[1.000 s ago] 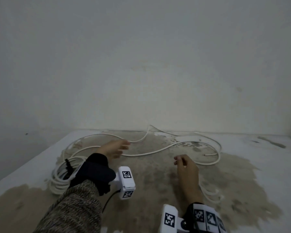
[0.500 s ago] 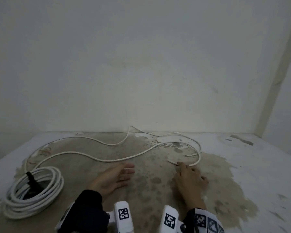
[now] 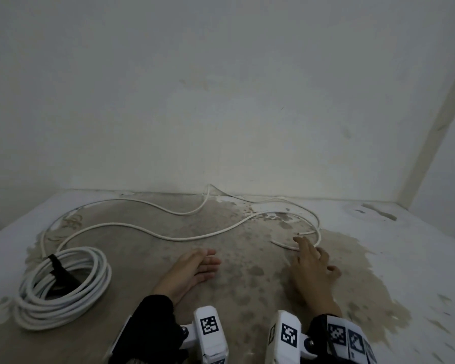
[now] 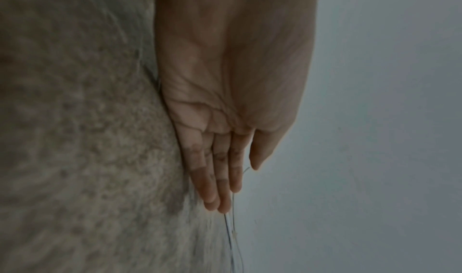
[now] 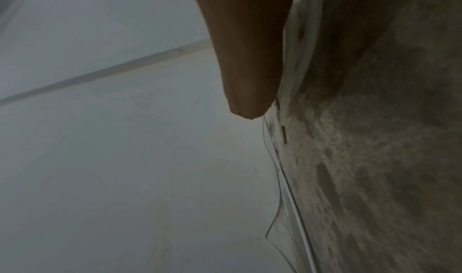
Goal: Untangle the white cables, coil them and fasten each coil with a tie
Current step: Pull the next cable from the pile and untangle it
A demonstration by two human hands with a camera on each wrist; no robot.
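A coil of white cable (image 3: 63,287) lies on the floor at the left, bound by a black tie (image 3: 56,266). From it a loose white cable (image 3: 168,236) snakes across the stained floor to the back wall and loops round to the right. My left hand (image 3: 195,269) lies flat on the floor with straight fingers (image 4: 220,178), short of the cable and holding nothing. My right hand (image 3: 310,264) rests spread on the floor over the cable's loose end (image 3: 281,245). In the right wrist view the white cable (image 5: 300,40) runs under the palm; no finger curls round it.
The floor (image 3: 247,285) is patchy brown with damp stains. A pale wall (image 3: 221,114) closes the back and a second wall (image 3: 452,153) meets it at the right corner. Wrist cameras with black-and-white markers (image 3: 209,325) sit at the bottom edge.
My left hand has left the loose cable and drawn back toward me onto the floor. My right hand has moved forward onto the cable's loose end. The head view has swung right.
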